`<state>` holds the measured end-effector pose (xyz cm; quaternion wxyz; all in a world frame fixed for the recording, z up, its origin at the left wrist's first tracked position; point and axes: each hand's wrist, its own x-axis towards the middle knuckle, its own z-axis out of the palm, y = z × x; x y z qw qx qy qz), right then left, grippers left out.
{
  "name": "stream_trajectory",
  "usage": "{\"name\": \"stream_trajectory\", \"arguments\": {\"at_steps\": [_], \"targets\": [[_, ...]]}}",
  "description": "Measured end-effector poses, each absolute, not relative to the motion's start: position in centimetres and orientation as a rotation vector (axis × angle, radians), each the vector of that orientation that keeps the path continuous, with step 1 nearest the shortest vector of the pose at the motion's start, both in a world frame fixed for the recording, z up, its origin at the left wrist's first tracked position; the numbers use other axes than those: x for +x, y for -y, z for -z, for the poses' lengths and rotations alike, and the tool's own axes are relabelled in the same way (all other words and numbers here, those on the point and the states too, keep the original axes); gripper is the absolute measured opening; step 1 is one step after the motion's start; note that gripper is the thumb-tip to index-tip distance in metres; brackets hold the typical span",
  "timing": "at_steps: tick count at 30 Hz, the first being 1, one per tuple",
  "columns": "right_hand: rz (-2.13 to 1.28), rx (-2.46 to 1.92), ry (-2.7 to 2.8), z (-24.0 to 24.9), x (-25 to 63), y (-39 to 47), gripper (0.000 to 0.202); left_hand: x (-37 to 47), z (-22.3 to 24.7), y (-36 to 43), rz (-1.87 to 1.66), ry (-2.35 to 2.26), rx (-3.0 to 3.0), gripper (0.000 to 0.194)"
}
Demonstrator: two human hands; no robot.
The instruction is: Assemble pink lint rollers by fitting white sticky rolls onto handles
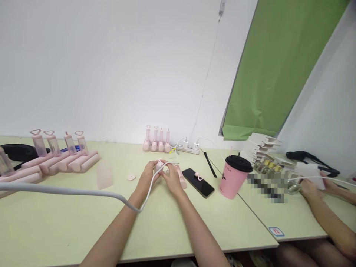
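Observation:
My left hand (pixel 147 177) and my right hand (pixel 171 180) meet over the table, fingers curled round a small pale pink cylindrical piece (pixel 159 163). Its lower part is hidden by the fingers. A white cable (pixel 130 204) crosses the view in front of the hands and hides part of the grip. Just right of my right hand lies a pink cylindrical body (pixel 180 177). A flat pink disc (pixel 131 177) rests to the left of my left hand, with a translucent pink sheet (pixel 105 175) beyond it.
Pink units with clear tubes (pixel 75 148) stand at left, and several more (pixel 157 140) by the wall. A power strip (pixel 187 149), a phone (pixel 201 185) with a pink heart-shaped piece (pixel 198 176), and a pink cup (pixel 232 181) lie rightward. A co-worker's hands (pixel 310 187) hold something white.

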<state>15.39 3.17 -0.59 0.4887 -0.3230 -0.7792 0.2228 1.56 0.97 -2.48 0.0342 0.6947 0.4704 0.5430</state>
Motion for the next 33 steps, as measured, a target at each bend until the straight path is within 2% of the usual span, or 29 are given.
{"name": "stream_trajectory", "arguments": {"at_steps": [6,11,16,18,33], "targets": [[-0.641,-0.781,1.910,1.7,15.1,-3.7,0.040,1.5,2.2,-1.3,-1.667,-1.433,2.066,0.036],[-0.668,-0.805,1.868,1.7,14.9,-3.9,0.032,1.7,2.0,-0.9,-1.653,-1.486,2.056,0.033],[-0.662,-0.805,1.852,1.3,15.0,-4.0,0.028,1.7,2.4,-0.8,-1.557,-1.528,2.068,0.053],[-0.690,-0.798,1.853,1.2,15.0,-3.9,0.029,1.5,2.6,-1.0,-1.553,-1.531,2.073,0.056],[-0.603,-0.771,1.973,0.6,15.1,-3.3,0.039,1.9,2.6,-1.0,-1.649,-1.692,2.082,0.046]]}}
